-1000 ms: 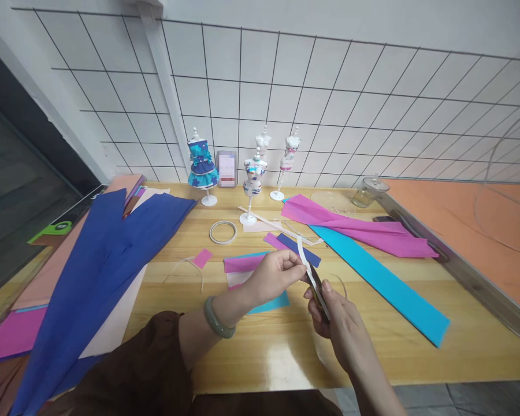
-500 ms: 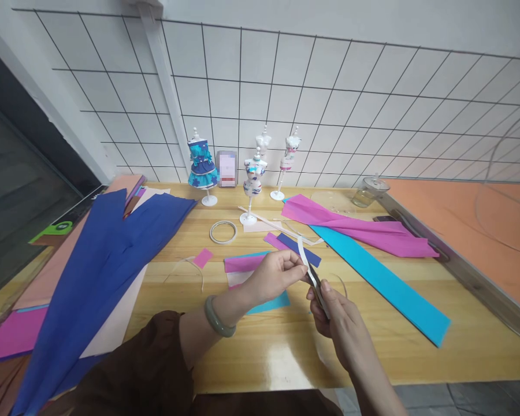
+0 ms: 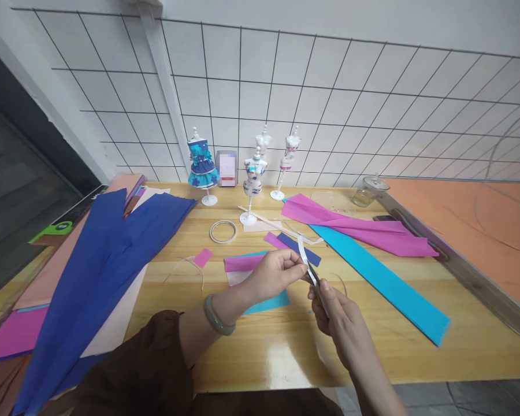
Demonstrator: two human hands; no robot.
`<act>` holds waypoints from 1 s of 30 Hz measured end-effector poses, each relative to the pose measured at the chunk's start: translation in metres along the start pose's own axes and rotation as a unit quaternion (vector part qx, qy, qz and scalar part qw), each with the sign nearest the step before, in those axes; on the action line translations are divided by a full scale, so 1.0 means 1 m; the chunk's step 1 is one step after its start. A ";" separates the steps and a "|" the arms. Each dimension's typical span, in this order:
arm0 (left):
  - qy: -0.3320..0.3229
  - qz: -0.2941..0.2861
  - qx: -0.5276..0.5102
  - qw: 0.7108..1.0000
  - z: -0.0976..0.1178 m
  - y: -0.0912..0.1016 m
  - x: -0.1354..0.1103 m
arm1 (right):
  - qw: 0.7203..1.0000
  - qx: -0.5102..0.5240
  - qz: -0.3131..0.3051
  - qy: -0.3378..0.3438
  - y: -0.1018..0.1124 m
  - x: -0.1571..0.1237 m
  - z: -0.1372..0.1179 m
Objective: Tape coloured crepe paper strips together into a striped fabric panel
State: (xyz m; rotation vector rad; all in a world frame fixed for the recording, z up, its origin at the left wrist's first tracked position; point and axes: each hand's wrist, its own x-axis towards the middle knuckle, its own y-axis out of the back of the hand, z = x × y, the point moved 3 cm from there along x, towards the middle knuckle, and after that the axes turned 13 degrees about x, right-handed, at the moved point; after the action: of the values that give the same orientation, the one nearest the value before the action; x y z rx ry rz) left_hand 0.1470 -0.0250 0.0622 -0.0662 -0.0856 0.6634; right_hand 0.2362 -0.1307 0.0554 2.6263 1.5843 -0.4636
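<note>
Between thumb and fingers, my left hand (image 3: 277, 276) pinches a narrow white strip (image 3: 302, 247) that curves upward. My right hand (image 3: 340, 318) is closed around dark-bladed scissors (image 3: 315, 283), whose blades lie along the strip, close to my left fingertips. The handles are mostly hidden in my right palm. Under my left forearm are turquoise, pink and white paper pieces (image 3: 242, 264). A short dark blue strip (image 3: 300, 249) and a small pink one (image 3: 275, 240) lie just beyond my hands.
Small mannequins (image 3: 253, 176) stand at the back, one wearing a blue dress (image 3: 201, 164), beside a phone (image 3: 227, 169). A tape roll (image 3: 223, 231) lies mid-table. Folded blue paper (image 3: 108, 271) covers the left. Pink (image 3: 355, 228) and turquoise lengths (image 3: 385, 286) stretch right, near a glass jar (image 3: 368, 192).
The scissor blades and white strip have shifted very slightly in my hands. Everything else on the table stays where it was.
</note>
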 end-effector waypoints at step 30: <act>-0.008 -0.026 -0.008 1.000 0.001 0.001 0.000 | 0.998 -0.030 0.038 0.028 0.004 0.000 0.004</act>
State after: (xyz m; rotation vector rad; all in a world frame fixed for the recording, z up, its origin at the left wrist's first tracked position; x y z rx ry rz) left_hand 0.1464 -0.0241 0.0636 -0.0736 -0.1069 0.6115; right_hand 0.2390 -0.1334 0.0511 2.6653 1.4819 -0.3373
